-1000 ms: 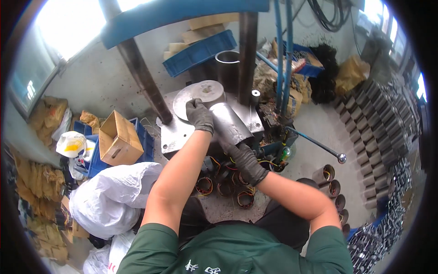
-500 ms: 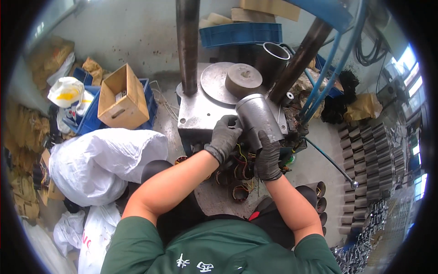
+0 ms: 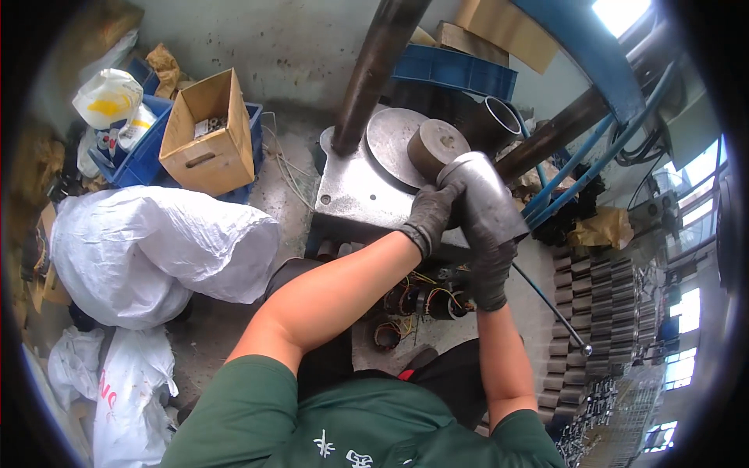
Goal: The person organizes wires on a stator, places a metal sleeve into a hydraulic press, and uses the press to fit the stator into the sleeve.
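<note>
A grey metal cylinder (image 3: 490, 199), shaped like a motor housing, is held tilted in front of the machine's flat metal bed (image 3: 349, 184). My gloved right hand (image 3: 490, 269) is closed around its lower end. My gloved left hand (image 3: 431, 214) grips its upper left side, fingers against the wall. Just behind the cylinder's top, a thick round metal block (image 3: 438, 150) rests on a round plate (image 3: 392, 148). Another dark hollow cylinder (image 3: 499, 117) leans beyond the block. Below my hands sit several wire-wound stators (image 3: 388, 335) with coloured leads.
Two dark posts, one left (image 3: 382, 74) and one right (image 3: 554, 132), flank the bed. Blue hoses (image 3: 577, 168) run at right. A wooden box (image 3: 204, 160) and white sacks (image 3: 148, 249) lie left. Metal sleeves (image 3: 581, 312) stand stacked in rows at right, near a ball-ended lever (image 3: 587, 350).
My left hand has moved up onto the cylinder's side and closed on it. The cylinder remains in my right hand. The whole view has tilted and shifted.
</note>
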`<state>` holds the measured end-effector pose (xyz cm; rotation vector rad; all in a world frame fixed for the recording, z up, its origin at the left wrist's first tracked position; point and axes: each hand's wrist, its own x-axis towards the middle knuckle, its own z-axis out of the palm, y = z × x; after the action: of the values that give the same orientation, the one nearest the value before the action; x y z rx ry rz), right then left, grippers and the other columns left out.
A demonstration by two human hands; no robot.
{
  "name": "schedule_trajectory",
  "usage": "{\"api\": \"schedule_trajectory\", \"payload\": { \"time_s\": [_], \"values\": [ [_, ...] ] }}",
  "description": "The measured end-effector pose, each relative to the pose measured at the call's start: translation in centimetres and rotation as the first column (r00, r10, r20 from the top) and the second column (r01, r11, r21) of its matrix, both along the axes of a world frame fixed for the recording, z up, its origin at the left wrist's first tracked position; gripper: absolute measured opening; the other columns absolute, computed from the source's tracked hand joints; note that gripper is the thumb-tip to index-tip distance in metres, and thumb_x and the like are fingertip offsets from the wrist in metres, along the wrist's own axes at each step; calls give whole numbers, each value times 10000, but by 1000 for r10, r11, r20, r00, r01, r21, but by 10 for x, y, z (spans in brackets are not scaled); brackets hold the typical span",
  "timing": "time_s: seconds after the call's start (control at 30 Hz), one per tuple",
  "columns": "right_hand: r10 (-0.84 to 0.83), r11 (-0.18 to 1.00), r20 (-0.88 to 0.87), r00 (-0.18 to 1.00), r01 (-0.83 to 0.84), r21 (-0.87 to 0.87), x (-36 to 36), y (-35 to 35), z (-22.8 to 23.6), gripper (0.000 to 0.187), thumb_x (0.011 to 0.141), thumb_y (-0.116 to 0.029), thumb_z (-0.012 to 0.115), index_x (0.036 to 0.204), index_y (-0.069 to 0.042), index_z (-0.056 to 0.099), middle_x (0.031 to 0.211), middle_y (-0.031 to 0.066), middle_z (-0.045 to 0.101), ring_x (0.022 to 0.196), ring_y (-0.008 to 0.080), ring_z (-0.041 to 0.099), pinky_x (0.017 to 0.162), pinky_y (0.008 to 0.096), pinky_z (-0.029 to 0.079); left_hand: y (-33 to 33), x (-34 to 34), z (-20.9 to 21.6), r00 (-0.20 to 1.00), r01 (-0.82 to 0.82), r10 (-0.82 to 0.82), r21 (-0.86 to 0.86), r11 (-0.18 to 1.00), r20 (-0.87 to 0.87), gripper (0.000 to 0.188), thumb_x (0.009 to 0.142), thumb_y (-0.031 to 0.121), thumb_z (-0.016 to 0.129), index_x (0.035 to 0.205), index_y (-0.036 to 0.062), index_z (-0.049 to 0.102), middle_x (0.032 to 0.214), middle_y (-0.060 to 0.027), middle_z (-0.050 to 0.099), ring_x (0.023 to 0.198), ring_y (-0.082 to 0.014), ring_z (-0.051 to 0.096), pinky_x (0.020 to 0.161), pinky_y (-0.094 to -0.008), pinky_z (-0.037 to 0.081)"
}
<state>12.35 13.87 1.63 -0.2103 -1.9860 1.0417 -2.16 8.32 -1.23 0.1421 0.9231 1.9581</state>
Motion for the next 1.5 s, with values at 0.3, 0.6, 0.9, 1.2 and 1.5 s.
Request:
{"api": "schedule_trajectory", "payload": {
  "time_s": [0.3, 0.6, 0.9, 1.2, 1.5],
  "values": [
    [49, 950, 473, 879, -188, 249, -88, 92, 95, 339, 924, -211, 758, 1157, 20, 674, 1053, 84, 745, 923, 224, 710, 825, 341, 581, 61, -38, 4, 900, 64, -293, 564, 823, 324, 434, 1024, 411, 625, 1296, 76, 578, 1246, -141, 647, 1129, -314, 655, 993, -434, 569],
    [-261, 113, 652, 712, -648, 753, -223, 194, 128, 145, 819, -114, 664, 918, -217, 689, 777, 28, 653, 710, 221, 644, 656, 347, 527, 20, -17, 15, 942, 183, -189, -47, 982, -279, 266, 924, 250, 714, 1092, 59, 636, 873, -66, 669, 705, -155, 654, 606, -299, 547],
    [94, 949, 848, 522, -304, 82, -230, 111, 170, 243, 802, -265, 739, 958, -79, 725, 880, 48, 646, 839, 189, 549, 872, 357, 481, -73, -58, 61, 962, -183, 194, 71, 981, -192, 277, 966, 290, 703, 965, 14, 690, 821, -63, 675, 701, -151, 627, 657, -286, 536],
    [-495, 474, 369, 787, -111, 873, -209, 133, 160, 322, 965, -246, 689, 1255, -117, 637, 1145, 131, 645, 1035, 280, 667, 922, 366, 550, -116, -87, 56, 890, -277, 336, 220, 935, -310, 293, 977, 289, 679, 1034, 2, 692, 946, -107, 725, 835, -211, 731, 733, -328, 607],
    [395, 679, 403, 825, -558, 477, -87, -37, -28, 369, 906, -34, 720, 1265, -65, 642, 1115, 117, 703, 979, 260, 701, 855, 361, 586, -139, -80, 53, 531, -421, 380, 154, 894, -758, 166, 984, 154, 623, 1032, 11, 694, 942, -118, 689, 873, -221, 699, 851, -326, 587]
  ]
}}
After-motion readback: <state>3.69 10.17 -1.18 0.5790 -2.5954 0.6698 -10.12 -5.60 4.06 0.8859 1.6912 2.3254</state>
